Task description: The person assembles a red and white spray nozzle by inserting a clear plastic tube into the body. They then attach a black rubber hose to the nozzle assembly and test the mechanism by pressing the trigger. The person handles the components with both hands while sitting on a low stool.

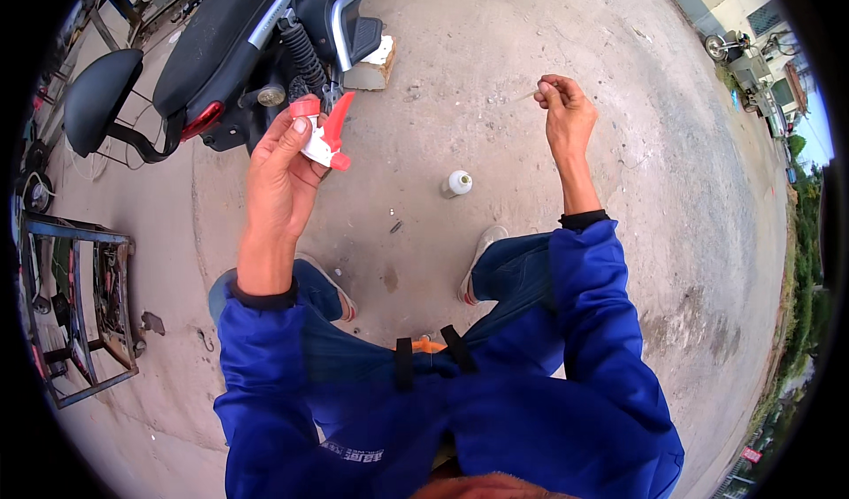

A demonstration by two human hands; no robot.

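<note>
My left hand [285, 158] is closed around a red and white trigger spray head [320, 136], held up at the left beside the scooter. Its red trigger sticks upward. Off to the right, my right hand [566, 105] is raised and pinches a thin, pale, see-through tube [528, 96] between thumb and fingertips. The tube's far end fades against the ground, so its length is unclear. Between the two hands and lower down, a whitish bottle [457, 183] with an open neck stands on the concrete, touched by neither hand.
A black scooter [221, 48] is at the upper left, next to a pale block [371, 67]. A metal frame rack [88, 304] with assorted parts stands at the left. My shoes [482, 256] are planted either side of the bottle. Parked vehicles [752, 70] line the far right.
</note>
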